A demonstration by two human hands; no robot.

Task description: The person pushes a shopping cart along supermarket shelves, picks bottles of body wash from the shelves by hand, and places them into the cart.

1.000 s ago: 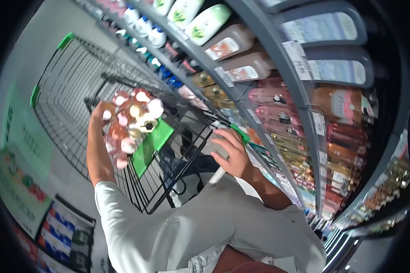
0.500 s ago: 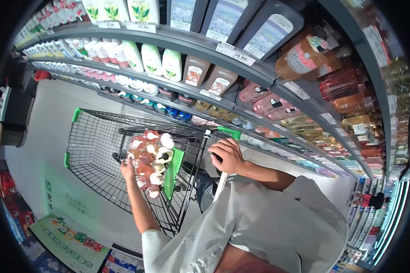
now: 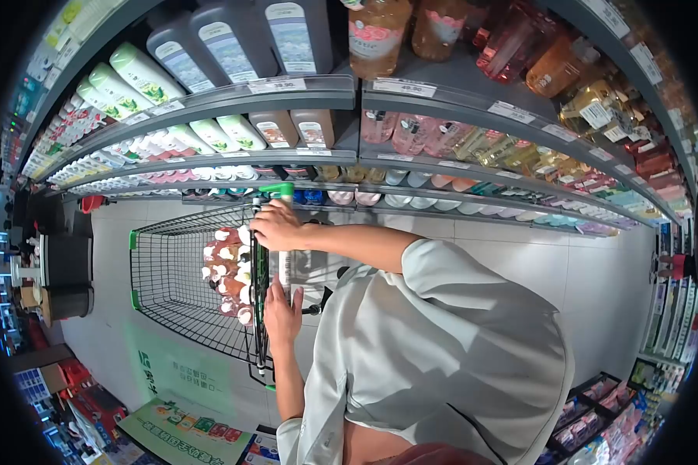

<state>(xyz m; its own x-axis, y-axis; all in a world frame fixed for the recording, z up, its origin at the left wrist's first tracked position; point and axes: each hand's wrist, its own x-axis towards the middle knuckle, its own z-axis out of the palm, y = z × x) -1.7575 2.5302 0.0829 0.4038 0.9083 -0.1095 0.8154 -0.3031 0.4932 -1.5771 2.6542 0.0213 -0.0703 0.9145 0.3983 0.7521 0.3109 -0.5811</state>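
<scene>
A black wire shopping cart [image 3: 174, 310] with green corners stands ahead of me. My right hand [image 3: 278, 225] is closed round its white handle [image 3: 286, 260], near the green end piece [image 3: 277, 188]. Lower along the same handle, my left hand [image 3: 282, 314] touches the bar, index finger stretched out and thumb apart. The other fingers are partly hidden. Inside the cart, close to the handle end, several pink and orange pump bottles [image 3: 229, 271] with white pump tops stand in a cluster. Cart bars hide some of them.
Shelves [image 3: 310, 99] of body-wash bottles run along the right side of the cart. A green promotional sign [image 3: 182, 430] lies at lower left, with a dark display counter [image 3: 66, 267] farther ahead. A black rack [image 3: 589, 411] of packs stands behind on the left. A person [image 3: 675, 266] is far behind.
My left hand has left the bottles and come back to the handle. My right hand stays on the handle. The view has turned, and the bottles sit partly behind the cart's end bars.
</scene>
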